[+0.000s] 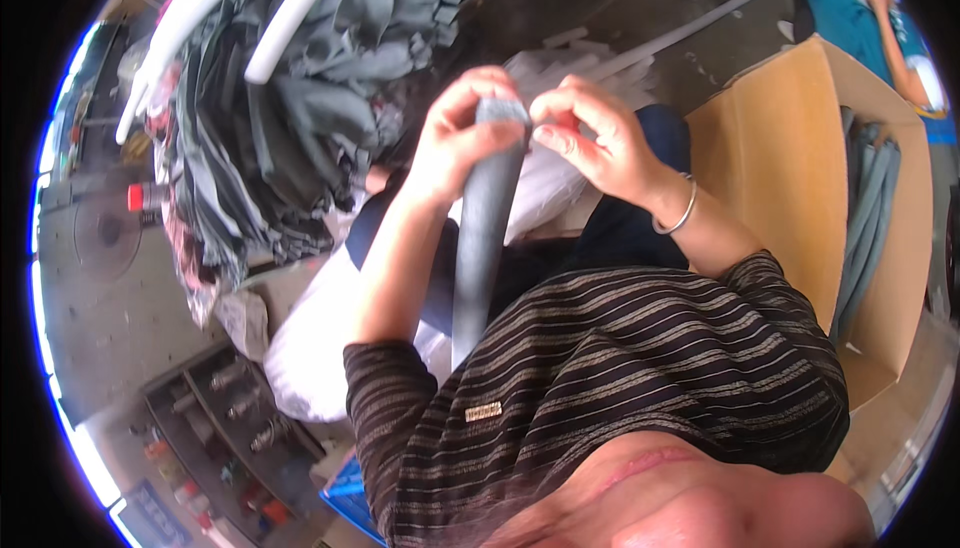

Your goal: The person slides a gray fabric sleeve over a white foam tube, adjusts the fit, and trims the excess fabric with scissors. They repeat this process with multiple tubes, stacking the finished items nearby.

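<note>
A long grey fabric-covered tube [483,218] stands in front of my body, its far end pointing away from me. Around that far end my left hand [460,133] is closed, the thumb lying across the grey cloth. The tube's near end looks paler and reaches down to my striped shirt. Just right of the far end is my right hand [600,138], its fingers curved and the thumb and forefinger tips slightly apart. Those tips come close to the cloth edge; whether they touch it is unclear. I see nothing between them.
A heap of grey fabric pieces [240,148] lies at the left, with white tubes [300,13] over it. On the right, an open cardboard box [765,163] holds several grey tubes [868,218]. Beyond it another person's arm [895,48] shows. Shelves [225,428] stand lower left.
</note>
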Demonstrator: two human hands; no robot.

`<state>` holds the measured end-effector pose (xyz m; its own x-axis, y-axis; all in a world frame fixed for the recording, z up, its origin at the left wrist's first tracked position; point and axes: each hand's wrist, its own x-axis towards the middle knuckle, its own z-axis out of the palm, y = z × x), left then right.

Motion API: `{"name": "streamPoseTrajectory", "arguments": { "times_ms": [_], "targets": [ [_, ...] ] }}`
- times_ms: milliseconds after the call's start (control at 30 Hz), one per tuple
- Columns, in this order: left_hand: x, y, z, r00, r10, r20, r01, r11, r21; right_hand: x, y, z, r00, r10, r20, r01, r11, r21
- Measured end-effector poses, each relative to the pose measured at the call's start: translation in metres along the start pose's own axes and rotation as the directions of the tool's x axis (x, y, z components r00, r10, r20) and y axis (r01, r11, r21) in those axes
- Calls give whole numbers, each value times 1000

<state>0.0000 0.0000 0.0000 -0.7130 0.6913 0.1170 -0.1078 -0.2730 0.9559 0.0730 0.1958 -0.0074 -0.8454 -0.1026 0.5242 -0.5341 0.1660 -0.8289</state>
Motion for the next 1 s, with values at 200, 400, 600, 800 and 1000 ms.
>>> {"name": "streamPoseTrajectory", "arguments": {
  "times_ms": [200, 400, 600, 800, 1000],
  "targets": [
    [2, -15, 7, 994, -57, -89, 39, 979, -200, 12, 6, 5, 1000, -7, -2, 7, 997, -70],
    [-3, -7, 5, 958, -285, 35, 287, 946, -150, 9, 11, 2, 975, 219, 40, -221, 926, 307],
    [1, 3, 6, 897, -431, 100, 440, 892, -104, -2, 8, 4, 952, 300, 67, -305, 904, 298],
    [-63, -78, 1, 918, -395, 29, 379, 857, -350, 20, 35, -22, 966, 220, -137, -156, 916, 369],
    [-84, -150, 69, 921, -316, -227, 91, 742, -664, -57, 91, 54, 757, 585, 290, -653, 671, 352]
  ]
}}
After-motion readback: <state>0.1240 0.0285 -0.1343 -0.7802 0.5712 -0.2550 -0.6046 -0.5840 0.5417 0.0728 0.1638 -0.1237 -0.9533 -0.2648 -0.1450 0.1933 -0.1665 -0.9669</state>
